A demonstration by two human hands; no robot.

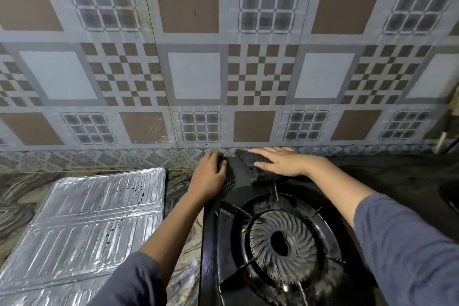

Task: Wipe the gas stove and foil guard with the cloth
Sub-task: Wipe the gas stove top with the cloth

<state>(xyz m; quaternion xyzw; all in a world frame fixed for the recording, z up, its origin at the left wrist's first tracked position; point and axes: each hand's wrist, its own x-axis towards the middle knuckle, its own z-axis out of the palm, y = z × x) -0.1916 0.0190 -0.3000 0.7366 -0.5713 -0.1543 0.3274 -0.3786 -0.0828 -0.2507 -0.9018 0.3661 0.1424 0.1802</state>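
Note:
A black gas stove [213, 243] fills the lower right, with its round burner [283, 243] in the middle. My left hand [210, 174] grips the stove's far left corner. My right hand [280, 163] lies flat, fingers spread, pressing a dark grey cloth [250, 163] onto the stove's back edge next to the wall. The silver foil guard [87, 226] lies flat on the counter to the left of the stove, with dark specks on it. Neither hand touches the foil.
A tiled wall [223, 57] with brown and grey squares rises right behind the stove. The marbled counter [15, 201] runs left under the foil. A dark surface [397, 176] extends to the right of the stove.

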